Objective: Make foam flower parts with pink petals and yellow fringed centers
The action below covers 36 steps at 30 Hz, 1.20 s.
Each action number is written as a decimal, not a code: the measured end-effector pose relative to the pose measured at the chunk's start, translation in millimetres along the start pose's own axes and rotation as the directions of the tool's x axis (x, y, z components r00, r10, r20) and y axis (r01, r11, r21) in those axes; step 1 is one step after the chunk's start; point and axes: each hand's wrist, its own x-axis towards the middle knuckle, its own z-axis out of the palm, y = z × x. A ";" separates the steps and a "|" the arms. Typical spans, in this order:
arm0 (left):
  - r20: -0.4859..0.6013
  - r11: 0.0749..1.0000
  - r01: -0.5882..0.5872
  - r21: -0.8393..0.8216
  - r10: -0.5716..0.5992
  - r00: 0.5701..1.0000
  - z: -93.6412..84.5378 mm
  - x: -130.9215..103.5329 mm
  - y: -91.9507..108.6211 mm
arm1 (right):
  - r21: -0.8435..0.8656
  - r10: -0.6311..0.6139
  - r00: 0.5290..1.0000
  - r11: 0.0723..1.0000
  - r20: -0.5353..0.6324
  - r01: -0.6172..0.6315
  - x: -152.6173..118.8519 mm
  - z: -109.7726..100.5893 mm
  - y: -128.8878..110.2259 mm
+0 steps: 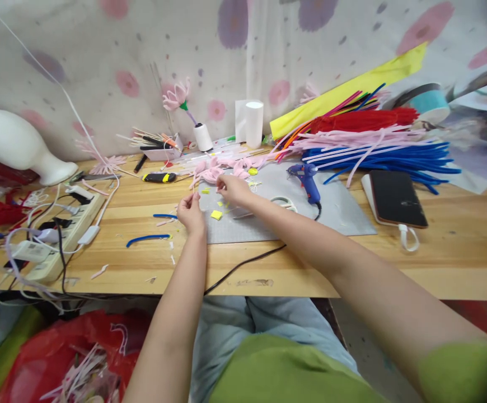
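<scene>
Head view, and both hands are over by the mat (344,217)! Where are the pink petals (212,172)?

Just past the fingertips, at the mat's far left!

And the grip?

Left hand (191,212), thumb and finger together; right hand (234,191) curled beside the petals — pinched on one or not, I cannot tell!

Glue gun (309,182)?

On the mat, right of the petals — yellow bits (216,215) between the hands

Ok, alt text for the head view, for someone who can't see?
A person's left hand and right hand are close together beside pink fuzzy petals at a grey mat, a blue glue gun to the right.
</scene>
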 end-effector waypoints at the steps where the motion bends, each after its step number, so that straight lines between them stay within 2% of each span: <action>1: -0.003 1.000 0.006 -0.006 -0.006 1.000 -0.8 0.2 0.0 | -0.008 -0.031 1.000 0.999 0.001 0.031 6.0 6.9 -3.9; 6: -0.024 0.998 0.031 -0.048 -0.032 0.999 -2.6 -0.2 1.7 | -0.099 -0.106 0.994 0.990 -0.029 0.102 29.3 33.6 -11.8; 11: -0.034 0.998 0.050 -0.031 -0.051 0.998 -3.2 -0.5 3.3 | -0.165 -0.065 0.997 0.985 -0.032 0.059 40.0 43.5 -8.7; 14: -0.041 0.996 0.060 -0.068 -0.063 0.997 -3.0 -0.2 4.9 | -0.054 -0.020 0.998 0.998 -0.053 0.017 39.8 40.4 -4.2; 17: -0.044 0.991 0.079 -0.107 -0.084 0.996 -2.0 -0.4 6.5 | 0.180 0.059 0.998 0.982 0.014 -0.061 36.3 34.1 2.6; 20: -0.032 0.987 0.079 -0.139 -0.084 0.996 -0.7 -1.3 6.9 | 0.393 0.122 0.986 0.906 0.112 -0.157 30.2 26.4 7.3; 23: -0.002 0.987 0.079 -0.139 -0.080 0.997 0.3 -2.9 6.9 | 0.530 0.165 0.971 0.815 0.175 -0.234 21.9 17.2 6.1; 25: 0.020 0.988 0.089 -0.123 -0.087 0.996 0.7 -4.4 7.3 | 0.575 0.167 0.966 0.778 0.200 -0.254 16.3 11.5 3.5; 28: 0.049 0.993 0.094 -0.078 -0.090 0.995 0.9 -7.1 8.5 | 0.574 0.177 0.962 0.774 0.207 -0.266 9.9 7.0 1.8; 32: 0.091 0.997 0.071 -0.021 -0.069 0.993 0.5 -9.4 9.4 | 0.566 0.178 0.968 0.786 0.179 -0.249 6.1 9.5 6.4; 36: 0.088 0.999 0.048 0.000 -0.048 0.995 -0.5 -8.4 9.2 | 0.572 0.200 0.966 0.778 0.165 -0.259 5.9 12.7 9.6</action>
